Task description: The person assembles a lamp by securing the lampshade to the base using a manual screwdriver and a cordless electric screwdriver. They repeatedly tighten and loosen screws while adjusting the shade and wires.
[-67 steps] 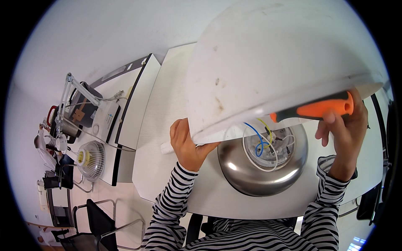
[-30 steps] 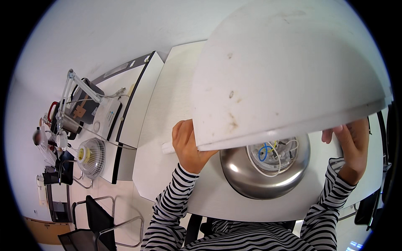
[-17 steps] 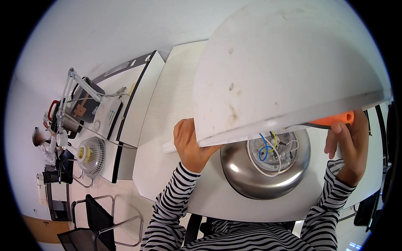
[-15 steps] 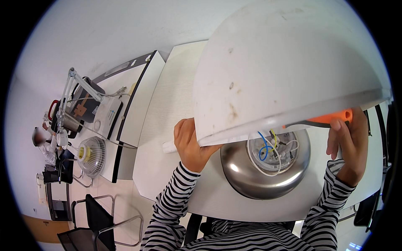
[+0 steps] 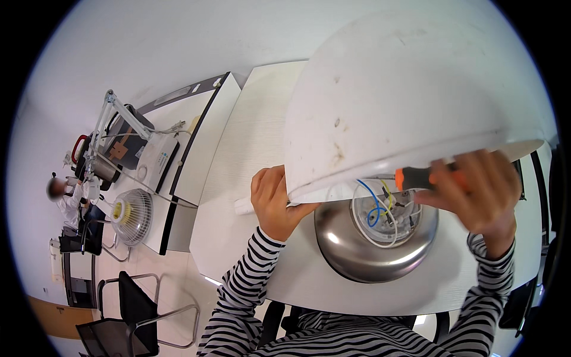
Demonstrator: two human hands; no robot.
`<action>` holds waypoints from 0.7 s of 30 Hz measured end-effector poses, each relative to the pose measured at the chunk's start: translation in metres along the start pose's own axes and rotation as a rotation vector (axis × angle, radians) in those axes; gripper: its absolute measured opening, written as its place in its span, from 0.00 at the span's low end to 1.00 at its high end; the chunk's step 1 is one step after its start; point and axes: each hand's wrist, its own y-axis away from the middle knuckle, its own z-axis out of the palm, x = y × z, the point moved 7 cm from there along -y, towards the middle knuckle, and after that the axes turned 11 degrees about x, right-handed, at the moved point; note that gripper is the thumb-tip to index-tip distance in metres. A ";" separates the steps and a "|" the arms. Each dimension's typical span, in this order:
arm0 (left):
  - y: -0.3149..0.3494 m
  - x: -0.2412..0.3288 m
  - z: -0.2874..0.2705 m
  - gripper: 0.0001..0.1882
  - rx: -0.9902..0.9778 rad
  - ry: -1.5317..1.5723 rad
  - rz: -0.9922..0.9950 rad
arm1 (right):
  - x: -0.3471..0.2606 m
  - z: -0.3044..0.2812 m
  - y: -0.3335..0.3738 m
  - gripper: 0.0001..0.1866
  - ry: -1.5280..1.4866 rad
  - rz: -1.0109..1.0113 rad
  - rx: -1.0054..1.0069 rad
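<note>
A large white curved housing (image 5: pixel 392 101) with brown stains is tilted up over the far half of a round brushed-steel body (image 5: pixel 380 262). My left hand (image 5: pixel 276 205) is closed on the housing's left lower edge, thumb under it. In my right hand (image 5: pixel 482 187) is a screwdriver (image 5: pixel 413 178) with an orange and black handle, its shaft pointing left beneath the housing. Its tip is hidden or too thin to make out. Inside the steel body sits a clear round part (image 5: pixel 398 223) with a blue wire (image 5: pixel 375 211), white and yellow wires running up toward the housing.
The white table (image 5: pixel 238 262) carries these parts. To the left, another bench holds a jointed lamp arm (image 5: pixel 116 113), a white box-shaped device (image 5: pixel 156 163) and a wire-caged round item (image 5: pixel 132 215). Black chairs (image 5: pixel 140 306) stand on the floor; a person (image 5: pixel 71 202) is farther back.
My right hand has come leftward and turned the screwdriver so that it points under the housing toward the wires. My left hand keeps its grip; the housing has shifted slightly.
</note>
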 end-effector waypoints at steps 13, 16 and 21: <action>-0.003 0.009 0.003 0.29 0.047 0.079 0.070 | 0.043 0.059 0.022 0.19 -0.868 1.154 -1.019; -0.008 0.013 0.002 0.29 0.092 0.054 0.117 | 0.042 0.048 0.002 0.17 -0.825 0.853 -0.877; 0.008 -0.007 -0.003 0.32 0.008 0.043 -0.007 | -0.016 0.010 -0.030 0.12 0.096 -0.479 -0.140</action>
